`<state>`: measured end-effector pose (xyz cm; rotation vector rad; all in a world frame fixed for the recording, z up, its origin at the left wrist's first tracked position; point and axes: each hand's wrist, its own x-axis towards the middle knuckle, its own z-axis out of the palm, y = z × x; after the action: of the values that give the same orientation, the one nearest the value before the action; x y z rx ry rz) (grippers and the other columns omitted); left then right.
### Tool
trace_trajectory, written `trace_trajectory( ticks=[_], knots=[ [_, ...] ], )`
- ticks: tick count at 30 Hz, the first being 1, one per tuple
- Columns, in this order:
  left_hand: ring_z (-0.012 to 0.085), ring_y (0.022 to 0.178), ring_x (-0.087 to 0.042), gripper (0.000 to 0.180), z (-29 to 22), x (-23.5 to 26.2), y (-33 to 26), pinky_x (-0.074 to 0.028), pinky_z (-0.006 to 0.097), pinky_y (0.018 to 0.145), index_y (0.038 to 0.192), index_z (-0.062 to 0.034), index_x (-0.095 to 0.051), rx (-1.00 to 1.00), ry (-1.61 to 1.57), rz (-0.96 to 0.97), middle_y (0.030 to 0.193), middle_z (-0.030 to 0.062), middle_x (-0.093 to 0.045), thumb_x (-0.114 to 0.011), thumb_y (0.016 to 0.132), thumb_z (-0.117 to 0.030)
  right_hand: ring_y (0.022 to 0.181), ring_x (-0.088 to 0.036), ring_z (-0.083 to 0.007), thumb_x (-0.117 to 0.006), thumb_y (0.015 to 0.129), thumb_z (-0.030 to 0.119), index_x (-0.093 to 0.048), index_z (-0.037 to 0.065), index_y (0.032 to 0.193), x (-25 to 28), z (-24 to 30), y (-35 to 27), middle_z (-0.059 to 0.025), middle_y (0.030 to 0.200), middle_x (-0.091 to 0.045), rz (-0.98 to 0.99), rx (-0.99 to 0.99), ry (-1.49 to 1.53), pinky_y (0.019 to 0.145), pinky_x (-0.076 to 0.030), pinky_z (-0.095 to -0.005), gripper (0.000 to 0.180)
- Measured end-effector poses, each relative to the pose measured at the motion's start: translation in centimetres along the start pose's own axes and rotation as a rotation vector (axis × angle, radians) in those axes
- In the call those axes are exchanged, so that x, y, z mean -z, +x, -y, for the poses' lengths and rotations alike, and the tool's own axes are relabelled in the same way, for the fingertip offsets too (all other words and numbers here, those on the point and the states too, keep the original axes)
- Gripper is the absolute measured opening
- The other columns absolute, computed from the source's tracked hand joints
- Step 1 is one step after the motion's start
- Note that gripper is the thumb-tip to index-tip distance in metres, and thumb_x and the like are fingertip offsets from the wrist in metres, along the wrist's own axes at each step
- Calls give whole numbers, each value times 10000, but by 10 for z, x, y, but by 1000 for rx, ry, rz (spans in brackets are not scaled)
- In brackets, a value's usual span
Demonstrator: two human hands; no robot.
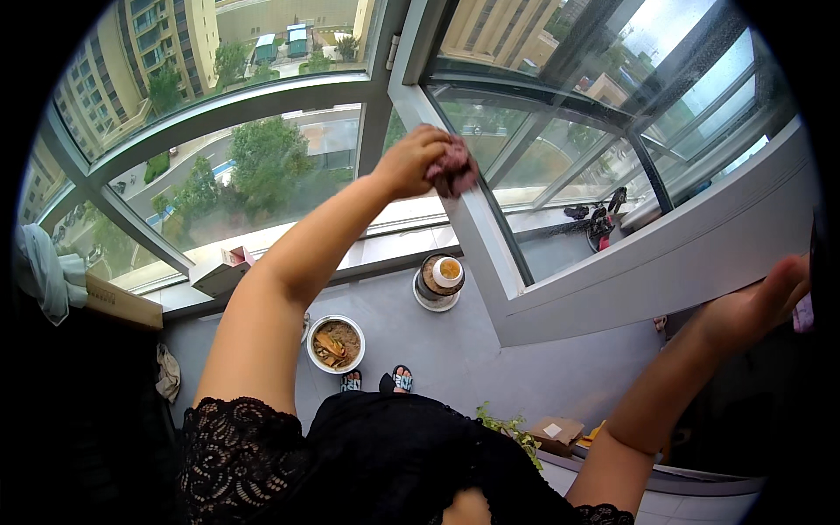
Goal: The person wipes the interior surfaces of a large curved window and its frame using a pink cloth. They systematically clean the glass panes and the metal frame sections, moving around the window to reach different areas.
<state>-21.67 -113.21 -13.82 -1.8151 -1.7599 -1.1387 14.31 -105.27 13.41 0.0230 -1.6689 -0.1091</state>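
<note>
My left hand (413, 163) is closed around a crumpled mauve cloth (455, 170). The cloth is against or just in front of the upright frame of an opened window sash (656, 262), which angles across to the right. At the sash's far right end is my right hand (754, 308), by its lower edge; most of its fingers run into the dark rim of the picture, so its grip is unclear. A small pinkish-purple patch (802, 313) shows beside that hand, too dim to name.
Below stand a white-rimmed pot (336, 344) of soil and dry scraps and a dark pot (436, 278) with a white cup on top. A pink-and-white box (223, 269) is by the sill. At lower right are a leafy plant (512, 430) and a cardboard box (556, 430).
</note>
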Motion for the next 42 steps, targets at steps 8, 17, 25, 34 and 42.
trace_trajectory(
  ticks=[8,17,25,34,42],
  knots=[
    [410,1296,-467,598,-66,-36,-32,-401,503,1076,1139,-54,-609,2,-227,-117,1262,170,-574,-758,560,-77,1405,-352,-287,-325,1025,545,-312,-28,1479,23,-21,-18,-221,1512,-359,47,6,-157,1140,-284,-428,731],
    [370,1211,-524,555,-4,-24,-17,-426,465,1051,1194,-82,-570,-251,-165,-107,1262,146,-554,-716,659,-107,1481,-172,-366,-336,857,820,4,60,1566,4,36,-115,-220,1612,-87,135,-359,-124,1148,-231,-597,1094],
    [314,1270,-475,603,123,7,49,-406,406,1063,1207,-90,-572,392,311,125,1291,110,-549,-768,636,-107,1430,-290,-320,-212,867,820,-65,63,1556,52,2,-219,-222,1544,-229,277,-280,-369,1126,-317,-547,1034],
    [279,1097,-575,494,107,25,76,-456,377,915,1083,-137,-610,481,466,360,1118,58,-642,-774,619,-184,1417,-326,-330,-324,920,661,-99,96,1559,39,17,-235,-222,1546,-267,265,-338,-314,1134,-316,-525,882],
    [309,1059,-560,503,21,20,1,-476,414,893,1046,-100,-611,-83,-152,269,1170,71,-628,-772,570,-98,1406,-358,-339,-423,968,520,-129,125,1561,-3,40,-199,-222,1549,-300,7,-272,-153,1141,-314,-506,771]
  ],
)
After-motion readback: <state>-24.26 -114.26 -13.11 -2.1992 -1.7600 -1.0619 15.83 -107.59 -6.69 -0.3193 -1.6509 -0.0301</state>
